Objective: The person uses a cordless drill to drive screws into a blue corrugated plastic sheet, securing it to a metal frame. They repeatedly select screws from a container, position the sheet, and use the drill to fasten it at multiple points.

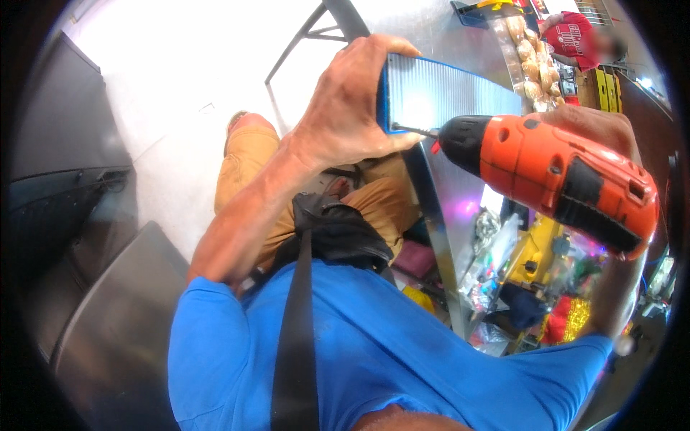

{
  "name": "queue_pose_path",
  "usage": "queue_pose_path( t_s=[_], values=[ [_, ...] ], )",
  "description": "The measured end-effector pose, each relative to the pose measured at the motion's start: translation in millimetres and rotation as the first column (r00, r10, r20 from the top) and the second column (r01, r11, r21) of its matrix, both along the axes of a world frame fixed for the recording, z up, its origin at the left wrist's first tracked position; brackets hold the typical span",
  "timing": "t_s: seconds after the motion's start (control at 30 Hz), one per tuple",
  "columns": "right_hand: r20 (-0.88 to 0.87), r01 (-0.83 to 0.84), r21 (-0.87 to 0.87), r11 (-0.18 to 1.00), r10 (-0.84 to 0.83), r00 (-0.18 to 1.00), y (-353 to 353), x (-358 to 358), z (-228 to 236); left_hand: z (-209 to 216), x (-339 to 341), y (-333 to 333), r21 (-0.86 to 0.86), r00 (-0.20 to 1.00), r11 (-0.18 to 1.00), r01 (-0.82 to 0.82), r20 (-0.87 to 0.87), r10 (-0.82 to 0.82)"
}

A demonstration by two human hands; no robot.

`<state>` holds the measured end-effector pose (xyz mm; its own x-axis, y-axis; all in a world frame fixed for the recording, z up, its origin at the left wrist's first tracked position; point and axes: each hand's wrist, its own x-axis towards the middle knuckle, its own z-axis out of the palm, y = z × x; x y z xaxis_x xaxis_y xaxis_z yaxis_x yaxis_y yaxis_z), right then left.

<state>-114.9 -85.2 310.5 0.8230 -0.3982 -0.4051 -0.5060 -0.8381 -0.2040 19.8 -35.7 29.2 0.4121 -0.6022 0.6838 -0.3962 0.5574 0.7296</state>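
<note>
In my left hand is a blue-edged box-like piece with a ribbed silvery face, gripped at its left end with the thumb below and fingers above. An orange and black cordless drill points left across it. The drill's thin bit reaches the lower left corner of the ribbed face; I cannot tell whether it has entered. My right hand is wrapped round the drill from the far side, its fingers mostly hidden behind the drill body.
A metal table runs along my right, cluttered with plastic bags, a yellow tool and red and gold cloth. Bagged bread-like rolls lie farther back, near a person in red. A grey chair stands left.
</note>
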Motion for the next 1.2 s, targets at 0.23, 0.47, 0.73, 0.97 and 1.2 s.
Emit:
queue_pose_path(
  t_s=[0.23, 0.47, 0.73, 0.97, 1.2],
  values=[
    [0.011, 0.008, 0.022, 1.0, -0.008, 1.0, -2.7, 3.7, -7.1, 1.1, 3.6, 2.8, 0.023, 0.997, 0.998, -0.058, 0.05, 0.057],
    [0.003, 0.031, 0.033, 0.999, -0.031, 1.0, -0.9, 7.1, -6.9, 1.0, 6.3, 5.5, 0.052, 0.998, 0.997, -0.05, 0.046, 0.048],
    [0.002, 0.066, 0.036, 0.997, -0.066, 0.998, 2.2, 5.6, -3.2, -1.8, 2.4, 3.6, 0.038, 0.998, 0.998, -0.042, 0.05, 0.04],
    [0.015, 0.125, 0.047, 0.991, -0.126, 0.992, 4.4, 4.4, -4.8, -1.7, 3.1, 2.3, 0.005, 0.994, 0.996, -0.086, 0.073, 0.085],
    [0.036, 0.14, 0.056, 0.989, -0.142, 0.989, 3.3, -0.3, -4.8, 0.1, 4.5, 2.5, 0.046, 0.996, 0.996, -0.071, 0.065, 0.068]
  ],
)
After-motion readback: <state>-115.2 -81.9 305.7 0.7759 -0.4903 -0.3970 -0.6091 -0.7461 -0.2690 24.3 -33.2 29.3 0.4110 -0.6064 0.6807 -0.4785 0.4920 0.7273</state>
